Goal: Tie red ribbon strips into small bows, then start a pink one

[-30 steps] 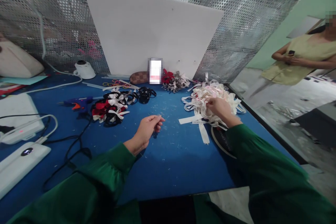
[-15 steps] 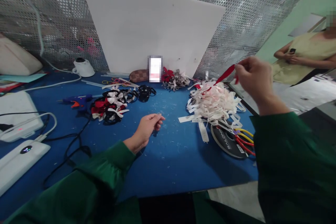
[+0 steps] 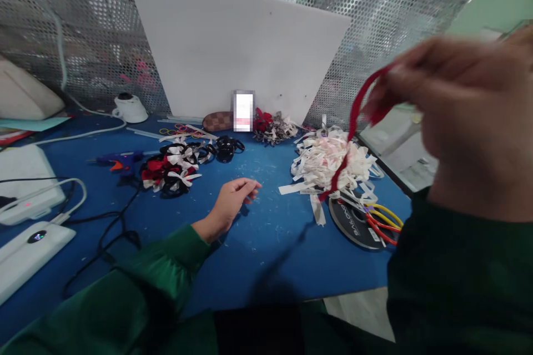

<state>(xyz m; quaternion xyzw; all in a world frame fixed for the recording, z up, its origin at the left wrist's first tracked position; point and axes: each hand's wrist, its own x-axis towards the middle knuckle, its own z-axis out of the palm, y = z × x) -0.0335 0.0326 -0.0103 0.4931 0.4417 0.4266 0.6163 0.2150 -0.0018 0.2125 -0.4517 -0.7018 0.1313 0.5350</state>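
My right hand, blurred by motion, is raised high at the right and pinches a strip of red ribbon. The ribbon hangs down in a curve in front of a heap of white ribbon strips, its lower end near the heap's front edge. On the blue table my left hand rests with the fingers curled in and the thumb against them; I see nothing in it. To its left lies a pile of black hair ties with red and white bows.
A black ribbon spool and scissors with yellow and red handles lie at the right. A blue glue gun, a white power bank and cables are at the left. A lit phone leans against the white board.
My right hand has lifted and come closer to me, drawing the red ribbon up off the white heap so that it hangs free. My left hand stays in place.
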